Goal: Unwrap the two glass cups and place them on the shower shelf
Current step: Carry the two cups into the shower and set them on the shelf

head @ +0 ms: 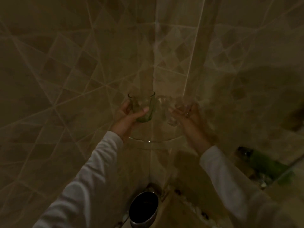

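Observation:
My left hand [130, 115] grips a clear glass cup [142, 104] with a greenish base, upright, in front of the tiled corner. My right hand [189, 116] holds a second clear object [171, 109], blurred by motion; it looks like the other glass cup, possibly with clear wrap on it. Both hands hover just above the curved glass corner shelf [151, 141], which shows as a thin bright rim between my wrists. The two cups are side by side, close together but apart from the shelf.
Beige diamond-pattern tiles cover both walls of the shower corner. A round metal bin [144, 208] with a dark inside stands on the floor below the shelf. Green bottles [263, 163] lie on a ledge at the lower right.

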A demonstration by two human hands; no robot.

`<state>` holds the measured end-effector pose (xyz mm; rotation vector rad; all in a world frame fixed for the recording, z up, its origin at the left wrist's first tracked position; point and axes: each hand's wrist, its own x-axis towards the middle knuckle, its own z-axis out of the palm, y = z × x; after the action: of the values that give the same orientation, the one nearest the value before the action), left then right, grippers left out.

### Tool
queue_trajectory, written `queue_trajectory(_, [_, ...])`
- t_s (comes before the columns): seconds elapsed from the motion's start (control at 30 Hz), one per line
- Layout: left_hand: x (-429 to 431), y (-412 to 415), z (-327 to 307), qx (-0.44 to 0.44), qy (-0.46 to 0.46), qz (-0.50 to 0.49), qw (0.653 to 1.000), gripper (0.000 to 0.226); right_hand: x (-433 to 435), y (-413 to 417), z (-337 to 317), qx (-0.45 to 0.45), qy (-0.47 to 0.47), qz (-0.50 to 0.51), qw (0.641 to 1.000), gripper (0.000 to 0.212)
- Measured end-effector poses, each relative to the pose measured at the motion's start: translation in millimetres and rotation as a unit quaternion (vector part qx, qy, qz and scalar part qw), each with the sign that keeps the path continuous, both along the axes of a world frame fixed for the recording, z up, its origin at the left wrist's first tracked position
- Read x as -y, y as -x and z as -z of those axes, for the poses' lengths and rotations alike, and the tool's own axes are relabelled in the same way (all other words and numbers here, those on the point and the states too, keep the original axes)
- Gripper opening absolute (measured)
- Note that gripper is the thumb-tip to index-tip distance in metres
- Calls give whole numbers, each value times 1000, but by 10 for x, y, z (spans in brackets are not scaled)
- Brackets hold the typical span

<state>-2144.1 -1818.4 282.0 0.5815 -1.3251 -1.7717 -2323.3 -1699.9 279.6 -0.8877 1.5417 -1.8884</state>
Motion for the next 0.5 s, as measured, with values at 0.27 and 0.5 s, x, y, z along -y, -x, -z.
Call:
queue_trajectory(0.27, [300, 555, 294, 140, 141, -281, 939, 77, 863, 434, 344, -138, -33, 12, 990, 82])
queue_trajectory(0.5, [375, 714, 464, 227, 210, -382, 871, 72, 1136, 512, 559, -212, -40, 14, 976, 75])
